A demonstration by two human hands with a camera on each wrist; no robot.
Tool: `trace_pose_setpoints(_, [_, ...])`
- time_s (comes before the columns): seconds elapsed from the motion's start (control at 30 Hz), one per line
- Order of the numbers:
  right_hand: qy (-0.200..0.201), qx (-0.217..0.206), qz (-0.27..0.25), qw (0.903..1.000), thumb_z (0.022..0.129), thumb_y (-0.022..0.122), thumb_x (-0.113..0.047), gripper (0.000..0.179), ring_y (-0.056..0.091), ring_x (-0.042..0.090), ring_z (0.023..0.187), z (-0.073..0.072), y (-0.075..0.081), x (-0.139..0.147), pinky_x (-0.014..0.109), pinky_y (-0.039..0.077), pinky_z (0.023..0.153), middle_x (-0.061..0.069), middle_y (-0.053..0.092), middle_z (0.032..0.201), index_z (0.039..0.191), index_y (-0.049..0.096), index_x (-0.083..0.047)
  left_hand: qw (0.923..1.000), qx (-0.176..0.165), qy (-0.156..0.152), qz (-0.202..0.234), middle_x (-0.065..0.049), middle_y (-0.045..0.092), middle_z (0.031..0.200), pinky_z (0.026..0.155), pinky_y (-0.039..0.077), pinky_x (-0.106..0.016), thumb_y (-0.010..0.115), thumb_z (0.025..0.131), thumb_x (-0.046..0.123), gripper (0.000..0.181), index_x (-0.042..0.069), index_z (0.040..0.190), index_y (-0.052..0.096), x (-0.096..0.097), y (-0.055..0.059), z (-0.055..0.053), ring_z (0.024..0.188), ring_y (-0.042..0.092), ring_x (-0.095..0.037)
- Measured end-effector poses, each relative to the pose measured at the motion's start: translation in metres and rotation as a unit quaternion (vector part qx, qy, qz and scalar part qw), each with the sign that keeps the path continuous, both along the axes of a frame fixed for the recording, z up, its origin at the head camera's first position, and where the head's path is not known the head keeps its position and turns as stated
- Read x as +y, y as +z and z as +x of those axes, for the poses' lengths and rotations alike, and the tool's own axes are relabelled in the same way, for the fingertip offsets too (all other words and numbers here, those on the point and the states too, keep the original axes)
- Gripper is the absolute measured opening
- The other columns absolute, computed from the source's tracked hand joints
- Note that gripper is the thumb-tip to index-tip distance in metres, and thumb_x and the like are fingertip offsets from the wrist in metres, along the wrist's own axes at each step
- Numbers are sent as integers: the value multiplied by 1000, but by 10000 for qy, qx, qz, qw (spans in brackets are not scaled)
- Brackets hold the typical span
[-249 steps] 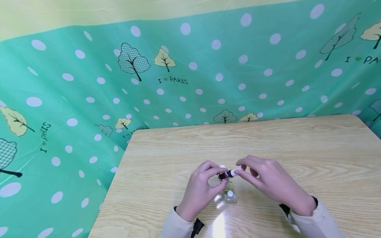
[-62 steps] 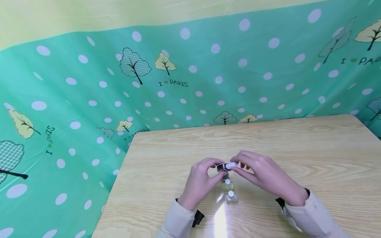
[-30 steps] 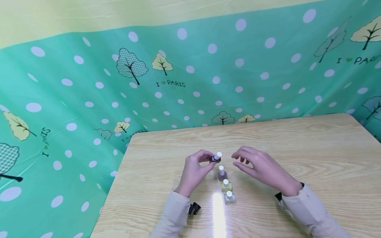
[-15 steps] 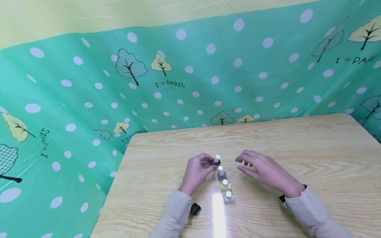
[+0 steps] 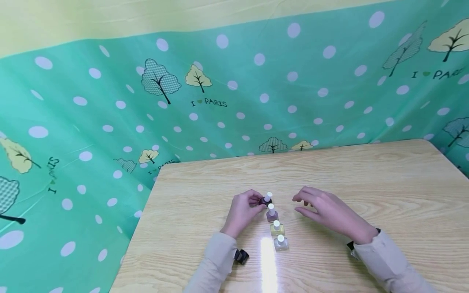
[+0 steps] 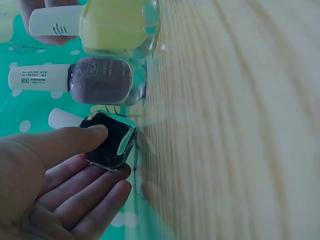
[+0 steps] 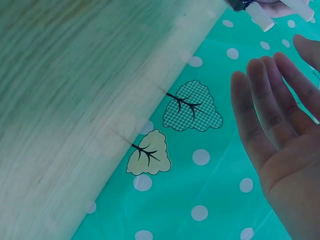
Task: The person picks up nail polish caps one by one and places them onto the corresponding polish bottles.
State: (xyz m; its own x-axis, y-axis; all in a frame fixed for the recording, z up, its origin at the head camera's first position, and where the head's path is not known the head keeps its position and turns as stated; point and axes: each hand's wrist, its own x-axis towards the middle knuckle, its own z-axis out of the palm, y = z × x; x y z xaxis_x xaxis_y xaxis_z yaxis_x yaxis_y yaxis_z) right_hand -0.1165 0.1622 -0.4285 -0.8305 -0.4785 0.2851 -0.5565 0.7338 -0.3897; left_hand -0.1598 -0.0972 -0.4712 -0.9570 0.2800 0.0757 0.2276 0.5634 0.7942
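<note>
My left hand [image 5: 242, 211] pinches a dark nail polish bottle [image 5: 264, 201] with a white cap, at the far end of a row of bottles. In the left wrist view, the thumb presses one face of the dark bottle [image 6: 115, 142], which tilts slightly, its base close to the tabletop. Beside it stands a purple nail polish bottle [image 5: 272, 216]. Nearer come a yellow one [image 5: 277, 230] and a clear one [image 5: 281, 244], all white-capped and upright. To the right of the row, my right hand [image 5: 324, 208] hovers with fingers loosely bent, holding nothing.
A wooden table [image 5: 205, 183] carries the bottles. Behind it and to the left hangs a green dotted curtain [image 5: 234, 97] printed with trees. Black straps [image 5: 241, 256] show at the wrists. Glare streaks the near tabletop.
Earlier both hands held the dark bottle, the right on its cap. The right hand let go and drew off to the right. The left lowered the bottle to the row's far end.
</note>
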Motion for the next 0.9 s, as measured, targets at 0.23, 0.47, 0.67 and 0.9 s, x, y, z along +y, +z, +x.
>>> trace_pose_setpoints(0.23, [2,16,83,10000,91,72,-22,19,67,12,91,0,-4,4,31,59,78,-5,69,105,108,71,-14,9994,110,84,-324,0,74,101,89,56,-29,80,82,11,23,13,104,72,4,2,0,95,69,-14])
trace_pose_setpoints(0.47, [-38,-97,197,9998,91,72,-23,20,67,13,93,3,-6,7,34,59,79,-4,68,107,109,71,-14,9976,224,191,-627,2,74,99,90,55,-31,81,81,14,24,14,104,72,6,2,2,95,69,-16])
trace_pose_setpoints(0.67, [-53,-86,206,9997,91,72,-22,21,67,14,96,7,-7,7,34,59,81,-4,68,108,111,71,-14,9975,195,149,-668,2,74,100,91,55,-30,80,83,14,25,13,106,72,6,1,4,96,69,-15])
trace_pose_setpoints(0.9, [-103,82,269,9996,90,73,-22,23,66,16,100,6,-8,9,35,59,84,-1,68,110,111,71,-12,9959,312,149,-834,1,73,106,94,54,-34,81,81,17,32,13,111,70,1,1,6,100,68,-16])
